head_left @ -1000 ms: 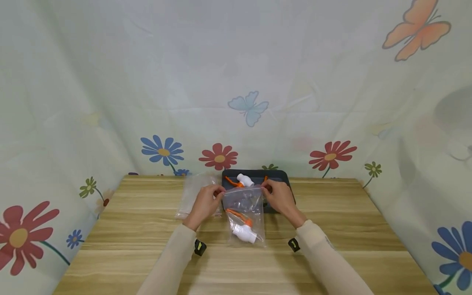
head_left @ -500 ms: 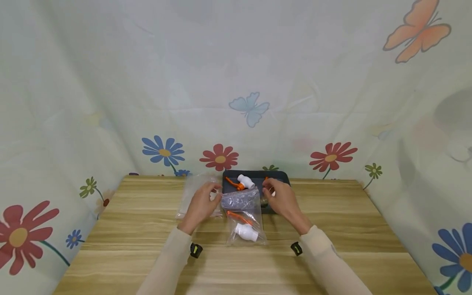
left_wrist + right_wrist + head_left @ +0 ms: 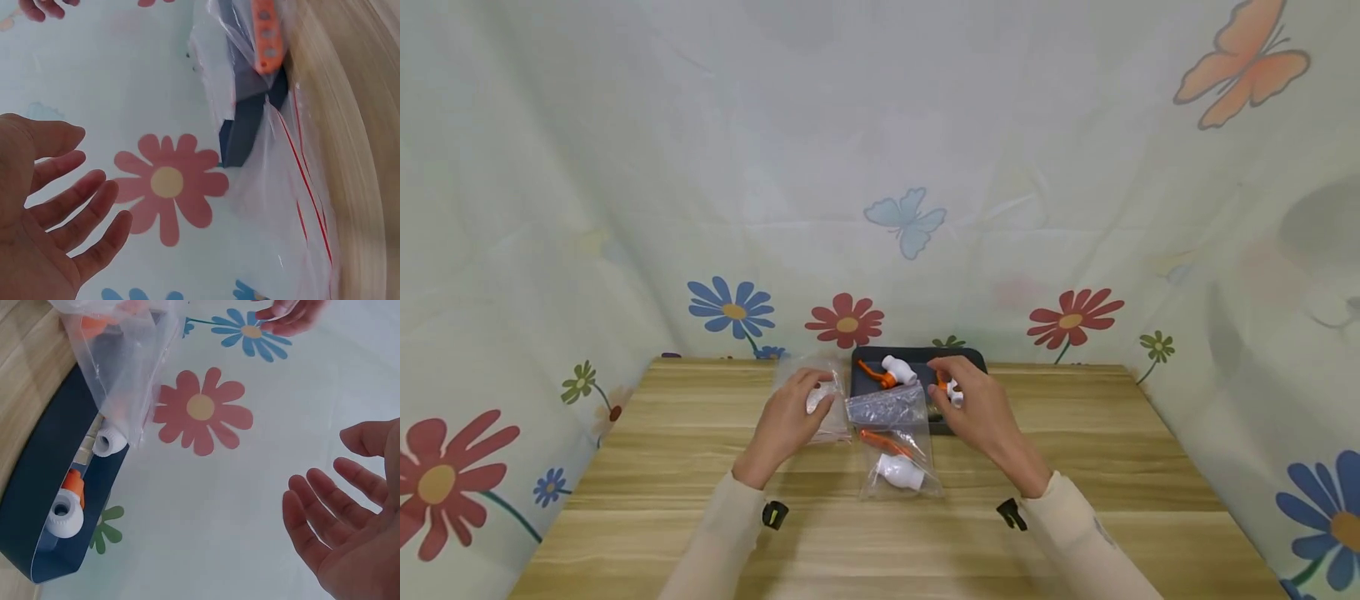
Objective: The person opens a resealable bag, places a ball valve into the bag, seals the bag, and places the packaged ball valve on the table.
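A clear zip bag (image 3: 887,408) with a white ball valve (image 3: 901,472) inside lies in front of me, its upper end over the dark tray (image 3: 857,425). The valve's orange handle (image 3: 886,442) shows through the plastic. To the bag's left my left hand (image 3: 788,419) hovers over a stack of clear zip bags (image 3: 831,429), fingers loosely bent and holding nothing. My right hand (image 3: 977,408) is to the bag's right, over the tray's right part, also holding nothing. Both wrist views show the fingers spread and relaxed.
Inside the tray lie another white valve with an orange handle (image 3: 898,369) and a partly hidden valve (image 3: 955,392) beside my right hand. A wood-grain table (image 3: 880,550) carries everything. A flower-print cloth (image 3: 775,233) rises behind and at the sides.
Both hands have let go of the zip bag's top corners and moved apart, left hand to the left, right hand slightly right. The bag's upper end has sunk onto the tray.
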{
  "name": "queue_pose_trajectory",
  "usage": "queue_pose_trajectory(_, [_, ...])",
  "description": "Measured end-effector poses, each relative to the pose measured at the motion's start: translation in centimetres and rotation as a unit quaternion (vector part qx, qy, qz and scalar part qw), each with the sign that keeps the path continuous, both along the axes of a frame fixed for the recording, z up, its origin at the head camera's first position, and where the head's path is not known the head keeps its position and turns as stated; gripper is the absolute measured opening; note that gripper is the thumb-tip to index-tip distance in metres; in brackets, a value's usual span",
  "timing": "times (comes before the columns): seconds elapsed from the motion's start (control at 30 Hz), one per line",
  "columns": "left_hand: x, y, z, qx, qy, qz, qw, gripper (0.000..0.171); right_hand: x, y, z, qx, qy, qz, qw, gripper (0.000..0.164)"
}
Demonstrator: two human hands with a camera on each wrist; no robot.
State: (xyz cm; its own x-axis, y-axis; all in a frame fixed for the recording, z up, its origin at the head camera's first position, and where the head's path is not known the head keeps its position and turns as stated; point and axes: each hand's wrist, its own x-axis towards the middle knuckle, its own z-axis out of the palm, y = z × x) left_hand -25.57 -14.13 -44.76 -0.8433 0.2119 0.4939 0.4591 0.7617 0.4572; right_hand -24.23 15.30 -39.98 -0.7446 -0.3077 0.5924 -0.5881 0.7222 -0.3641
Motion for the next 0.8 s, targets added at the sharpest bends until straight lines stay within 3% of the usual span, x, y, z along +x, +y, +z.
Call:
queue_pose_trajectory(0.1, [0.0, -0.8, -0.3, -0.018, -0.011, 0.006, 0.9998, 0.028, 0.8, -0.1, 0.1, 0.016, -0.024, 0.013, 1.000, 0.034])
queue_pose_trajectory(0.2, [-0.2, -1.4, -1.0, -0.037, -0.047, 0.017, 0.9981, 0.029, 1.4, -0.1, -0.2, 0.033, -0.046, 0.023, 0.998, 0.036])
queue_pose_trajectory(0.3, [-0.4, -2.0, -1.8, -0.065, -0.098, 0.027, 0.9927, 0.035, 1.8, -0.2, -0.6, 0.046, -0.064, 0.025, 0.997, 0.037])
queue_pose_trajectory(0.43, [-0.6, -2.5, -3.0, -0.107, -0.138, 0.028, 0.9842, 0.046, 2.1, -0.3, -1.0, 0.052, -0.080, 0.025, 0.995, 0.039])
queue_pose_trajectory(0.53, [-0.7, -2.7, -3.5, -0.128, -0.144, 0.028, 0.9809, 0.046, 2.3, -0.3, -1.1, 0.052, -0.087, 0.026, 0.995, 0.039])
queue_pose_trajectory(0.8, [-0.9, -2.9, -4.4, -0.146, -0.134, 0.037, 0.9795, 0.021, 2.8, -0.6, -1.3, 0.060, -0.104, 0.040, 0.992, 0.039])
